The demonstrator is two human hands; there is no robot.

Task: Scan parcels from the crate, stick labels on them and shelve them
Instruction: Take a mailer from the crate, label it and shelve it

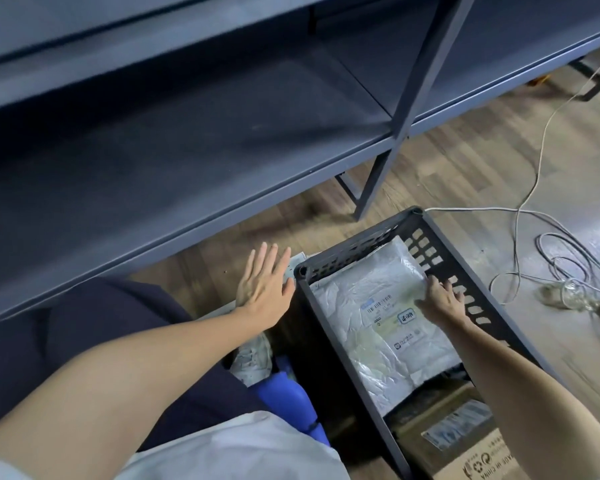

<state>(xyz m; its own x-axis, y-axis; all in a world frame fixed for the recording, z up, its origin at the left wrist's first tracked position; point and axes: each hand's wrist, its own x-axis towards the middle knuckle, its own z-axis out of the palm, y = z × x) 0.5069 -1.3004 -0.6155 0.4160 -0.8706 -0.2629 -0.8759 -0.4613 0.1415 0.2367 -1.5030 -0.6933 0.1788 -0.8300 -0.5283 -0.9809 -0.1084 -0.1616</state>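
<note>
A black perforated plastic crate [361, 252] stands on the floor at lower right. On top inside it lies a white padded mailer parcel [364, 306] with a printed shipping label. A brown cardboard box [465, 441] sits lower in the crate, nearer me. My right hand [442, 299] reaches into the crate and its fingers curl round the mailer's right edge against the crate wall. My left hand [265, 282] hovers with straight spread fingers just left of the crate's far left corner, holding nothing. The blue-grey metal shelf [187, 157] spreads bare above.
A white cable [520, 216] loops over the wooden floor to the right of the crate, ending near a clear object [572, 294]. A shelf upright [385, 161] stands just behind the crate. Something blue [284, 393] and a white shoe [253, 358] lie between my leg and the crate.
</note>
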